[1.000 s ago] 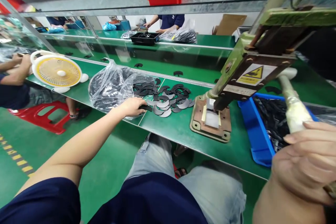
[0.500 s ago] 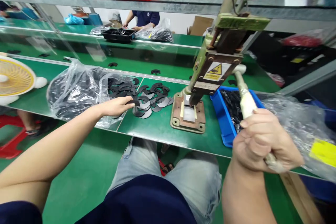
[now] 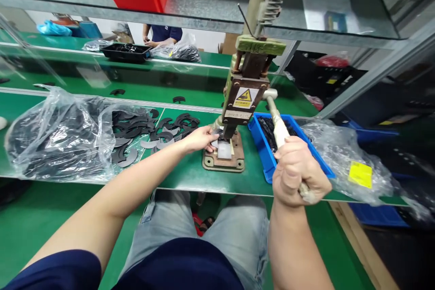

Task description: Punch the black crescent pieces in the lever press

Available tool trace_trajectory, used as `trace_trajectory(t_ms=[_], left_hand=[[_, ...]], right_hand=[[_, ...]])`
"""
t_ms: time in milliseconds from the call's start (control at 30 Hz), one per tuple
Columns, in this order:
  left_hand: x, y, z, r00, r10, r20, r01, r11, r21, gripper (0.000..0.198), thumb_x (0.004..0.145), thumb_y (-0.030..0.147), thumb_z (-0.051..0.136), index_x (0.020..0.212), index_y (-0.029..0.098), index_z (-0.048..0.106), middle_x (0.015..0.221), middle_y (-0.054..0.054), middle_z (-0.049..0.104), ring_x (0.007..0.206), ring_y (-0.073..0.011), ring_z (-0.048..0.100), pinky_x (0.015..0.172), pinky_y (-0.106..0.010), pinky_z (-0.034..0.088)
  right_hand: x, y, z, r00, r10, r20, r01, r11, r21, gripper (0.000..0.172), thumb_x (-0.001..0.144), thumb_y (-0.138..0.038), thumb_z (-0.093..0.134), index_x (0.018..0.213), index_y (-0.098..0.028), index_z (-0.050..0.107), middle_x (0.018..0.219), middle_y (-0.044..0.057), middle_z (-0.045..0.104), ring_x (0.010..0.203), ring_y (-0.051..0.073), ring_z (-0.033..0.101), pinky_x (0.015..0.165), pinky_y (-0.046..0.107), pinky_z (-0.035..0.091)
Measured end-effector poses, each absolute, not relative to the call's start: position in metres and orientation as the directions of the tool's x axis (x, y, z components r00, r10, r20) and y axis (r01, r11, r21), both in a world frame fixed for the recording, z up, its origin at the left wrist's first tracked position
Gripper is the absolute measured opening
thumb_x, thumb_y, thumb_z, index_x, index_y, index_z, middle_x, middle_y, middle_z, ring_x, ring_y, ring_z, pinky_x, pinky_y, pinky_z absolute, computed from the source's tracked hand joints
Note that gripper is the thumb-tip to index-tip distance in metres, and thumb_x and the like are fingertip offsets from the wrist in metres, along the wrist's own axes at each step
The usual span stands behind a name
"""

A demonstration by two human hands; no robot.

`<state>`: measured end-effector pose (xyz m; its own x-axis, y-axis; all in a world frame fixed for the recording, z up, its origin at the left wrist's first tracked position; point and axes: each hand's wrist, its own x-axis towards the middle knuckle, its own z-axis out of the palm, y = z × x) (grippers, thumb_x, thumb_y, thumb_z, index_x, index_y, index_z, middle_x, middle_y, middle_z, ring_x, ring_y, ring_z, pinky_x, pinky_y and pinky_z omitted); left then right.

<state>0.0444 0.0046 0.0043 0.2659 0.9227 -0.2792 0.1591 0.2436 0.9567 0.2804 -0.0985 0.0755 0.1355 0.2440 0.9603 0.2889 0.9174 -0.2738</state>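
- Fingers [image 3: 210,133] of the left hand [image 3: 199,139] bunched together, tips at the white block [image 3: 224,150] under the press [image 3: 245,96], mid-frame.
- Right hand [image 3: 299,174] fisted round the lever [image 3: 280,128], slanting up-left to the press.

Left hand [image 3: 200,138] at press base [image 3: 217,166], right hand [image 3: 299,176] gripping lever [image 3: 280,128]

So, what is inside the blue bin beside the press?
The blue bin holds loose black parts. The lever handle and the right hand cover its near part, so that is unseen.
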Motion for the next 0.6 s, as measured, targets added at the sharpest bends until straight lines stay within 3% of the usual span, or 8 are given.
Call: trace_trajectory(t_ms=[300, 600], left_hand=[[0.055, 0.019, 0.004, 0.250, 0.905, -0.344, 0.229, 0.290, 0.929, 0.036, 0.094, 0.037, 0.079, 0.085, 0.021, 0.048, 0.057, -0.001, 0.068, 0.056, -0.0197, 0.075, 0.049, -0.022, 0.058], [0.058, 0.026, 0.006, 0.263, 0.873, -0.411, 0.298, 0.332, 0.895, 0.027, 0.096, 0.039, 0.076, 0.099, 0.016, 0.061, 0.060, -0.003, 0.071, 0.053, -0.0158, 0.072, 0.049, -0.018, 0.056]], right_hand=[[0.277, -0.098, 0.076, 0.166, 0.240, 0.956, 0.283, 0.917, -0.279, 0.038, 0.089, -0.025, 0.064, 0.057, -0.020, 0.044, 0.056, -0.005, 0.051, 0.059, 0.014, 0.061, 0.088, 0.049, 0.055], [0.280, -0.102, 0.076, 0.150, 0.275, 0.950, 0.296, 0.904, -0.309, 0.042, 0.093, -0.029, 0.064, 0.058, -0.020, 0.043, 0.056, -0.004, 0.052, 0.060, 0.014, 0.062, 0.088, 0.048, 0.056]])
